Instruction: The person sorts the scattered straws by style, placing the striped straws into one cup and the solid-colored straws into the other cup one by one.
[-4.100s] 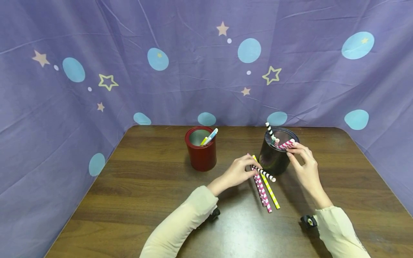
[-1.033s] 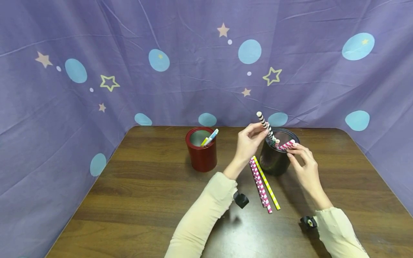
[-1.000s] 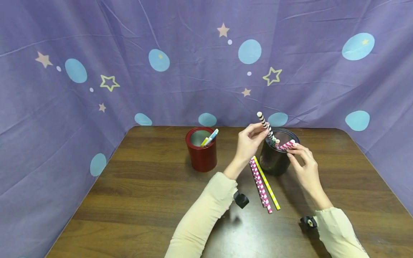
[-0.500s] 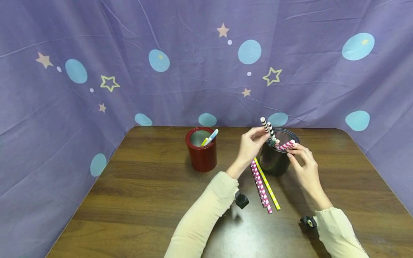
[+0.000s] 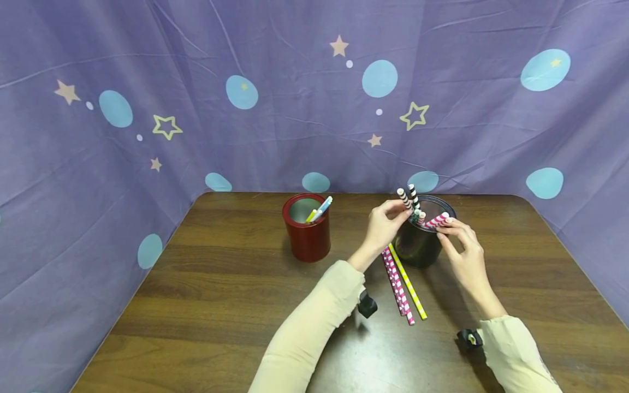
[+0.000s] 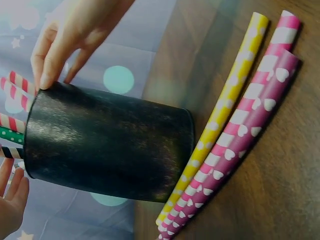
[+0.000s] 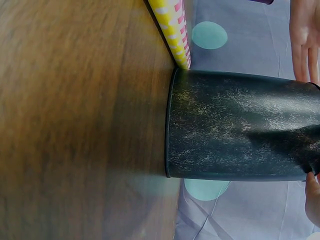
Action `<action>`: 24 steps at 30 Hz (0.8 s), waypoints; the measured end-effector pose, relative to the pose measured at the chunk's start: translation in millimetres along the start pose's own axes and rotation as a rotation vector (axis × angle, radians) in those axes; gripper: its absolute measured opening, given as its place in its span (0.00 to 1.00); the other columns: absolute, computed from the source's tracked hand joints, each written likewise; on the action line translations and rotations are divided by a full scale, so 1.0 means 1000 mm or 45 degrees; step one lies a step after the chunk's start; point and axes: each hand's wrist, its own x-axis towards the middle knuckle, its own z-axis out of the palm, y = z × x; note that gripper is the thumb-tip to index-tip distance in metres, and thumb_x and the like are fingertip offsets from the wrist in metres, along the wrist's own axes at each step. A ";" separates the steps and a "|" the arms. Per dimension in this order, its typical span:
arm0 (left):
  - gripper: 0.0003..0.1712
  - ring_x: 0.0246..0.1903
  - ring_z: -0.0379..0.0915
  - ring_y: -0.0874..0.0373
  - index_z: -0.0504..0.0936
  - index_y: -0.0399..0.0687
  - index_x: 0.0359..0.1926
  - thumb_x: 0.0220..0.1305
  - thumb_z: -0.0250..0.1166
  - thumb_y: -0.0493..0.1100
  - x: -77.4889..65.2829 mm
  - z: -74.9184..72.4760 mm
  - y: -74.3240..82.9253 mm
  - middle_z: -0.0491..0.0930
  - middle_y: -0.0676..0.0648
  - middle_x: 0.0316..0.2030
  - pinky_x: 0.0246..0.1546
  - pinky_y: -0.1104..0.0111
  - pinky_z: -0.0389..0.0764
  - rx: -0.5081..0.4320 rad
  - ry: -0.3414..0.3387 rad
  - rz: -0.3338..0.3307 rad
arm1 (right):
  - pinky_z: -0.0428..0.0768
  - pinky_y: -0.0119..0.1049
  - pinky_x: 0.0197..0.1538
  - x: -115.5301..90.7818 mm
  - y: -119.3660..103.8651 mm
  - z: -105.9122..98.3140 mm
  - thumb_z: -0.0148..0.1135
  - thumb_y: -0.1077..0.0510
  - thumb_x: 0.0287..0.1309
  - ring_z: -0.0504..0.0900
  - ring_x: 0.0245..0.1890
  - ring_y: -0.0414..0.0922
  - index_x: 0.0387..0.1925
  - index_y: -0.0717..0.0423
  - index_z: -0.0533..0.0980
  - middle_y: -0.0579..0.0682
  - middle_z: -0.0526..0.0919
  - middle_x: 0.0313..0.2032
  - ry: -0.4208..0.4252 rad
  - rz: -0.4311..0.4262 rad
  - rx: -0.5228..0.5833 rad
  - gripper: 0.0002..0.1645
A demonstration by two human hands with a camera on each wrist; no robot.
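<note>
My left hand pinches a black-and-white striped paper straw whose lower end is inside the black can. At the can's right side, my right hand holds the rim with thumb and fingertips. Another black-and-white straw, a green dotted straw and several pink-striped straws lean in the can. On the table beside it lie a yellow-and-white straw and pink patterned straws, close together. In the right wrist view, the can's dark wall fills the middle.
A red can stands to the left on the wooden table, with a few slim yellow, white and blue sticks in it. A purple curtain with stars and dots hangs behind the table's back edge.
My left hand has picked the black-and-white straw off the loose pile, brought it over the black can and lowered it in. My right hand has stayed at the rim.
</note>
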 end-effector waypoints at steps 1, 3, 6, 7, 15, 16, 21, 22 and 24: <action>0.11 0.35 0.78 0.54 0.80 0.31 0.37 0.50 0.64 0.32 0.000 0.000 -0.002 0.81 0.39 0.35 0.38 0.81 0.74 0.043 0.000 0.007 | 0.62 0.27 0.57 0.000 0.000 0.000 0.60 0.75 0.45 0.68 0.51 0.34 0.32 0.68 0.77 0.57 0.77 0.42 -0.003 0.003 0.002 0.09; 0.10 0.35 0.77 0.56 0.81 0.34 0.36 0.50 0.65 0.34 0.000 0.001 -0.005 0.81 0.42 0.34 0.39 0.81 0.73 0.127 -0.001 0.029 | 0.62 0.27 0.57 0.000 0.000 0.000 0.60 0.75 0.44 0.68 0.51 0.35 0.32 0.68 0.77 0.57 0.77 0.42 -0.002 0.001 0.001 0.09; 0.11 0.36 0.76 0.58 0.81 0.36 0.37 0.50 0.65 0.35 0.000 0.000 -0.008 0.81 0.44 0.34 0.40 0.81 0.72 0.195 -0.001 0.069 | 0.62 0.28 0.57 0.000 0.000 -0.001 0.60 0.75 0.45 0.68 0.51 0.36 0.32 0.68 0.77 0.56 0.77 0.43 -0.009 0.007 -0.002 0.09; 0.12 0.36 0.76 0.59 0.81 0.37 0.38 0.50 0.65 0.35 -0.001 0.000 -0.009 0.81 0.44 0.34 0.41 0.81 0.72 0.204 -0.004 0.083 | 0.62 0.28 0.57 0.000 0.000 -0.001 0.60 0.75 0.45 0.68 0.52 0.35 0.32 0.68 0.77 0.56 0.77 0.43 -0.012 0.011 -0.003 0.09; 0.14 0.39 0.76 0.48 0.78 0.30 0.41 0.51 0.63 0.30 -0.012 -0.013 0.002 0.79 0.36 0.37 0.43 0.67 0.77 0.063 -0.029 0.112 | 0.62 0.28 0.58 0.000 0.000 -0.001 0.60 0.75 0.45 0.68 0.52 0.34 0.32 0.68 0.77 0.56 0.77 0.42 -0.005 0.013 -0.002 0.08; 0.14 0.39 0.76 0.45 0.77 0.28 0.41 0.51 0.62 0.29 -0.014 -0.015 0.006 0.78 0.34 0.37 0.43 0.64 0.77 0.046 -0.037 0.111 | 0.62 0.28 0.58 0.000 0.000 -0.001 0.60 0.75 0.45 0.68 0.52 0.34 0.32 0.68 0.77 0.55 0.77 0.42 -0.006 0.014 -0.003 0.09; 0.13 0.39 0.74 0.40 0.76 0.24 0.40 0.51 0.60 0.27 -0.022 -0.026 0.019 0.76 0.30 0.37 0.43 0.57 0.76 0.018 -0.110 0.074 | 0.62 0.29 0.58 0.000 -0.001 -0.001 0.60 0.75 0.45 0.68 0.52 0.35 0.32 0.68 0.77 0.48 0.77 0.43 -0.012 0.020 -0.003 0.09; 0.12 0.39 0.74 0.40 0.76 0.24 0.40 0.51 0.60 0.27 -0.023 -0.027 0.018 0.76 0.30 0.37 0.43 0.57 0.76 0.026 -0.130 0.065 | 0.62 0.29 0.58 0.000 -0.001 -0.001 0.60 0.75 0.45 0.68 0.52 0.36 0.32 0.68 0.77 0.48 0.77 0.43 -0.011 0.018 -0.002 0.09; 0.12 0.38 0.75 0.44 0.76 0.25 0.39 0.51 0.60 0.27 -0.024 -0.030 0.016 0.77 0.32 0.36 0.43 0.63 0.77 0.065 -0.176 0.040 | 0.62 0.29 0.58 0.001 0.000 -0.001 0.60 0.75 0.45 0.68 0.52 0.37 0.32 0.68 0.77 0.47 0.77 0.43 -0.010 0.019 0.002 0.09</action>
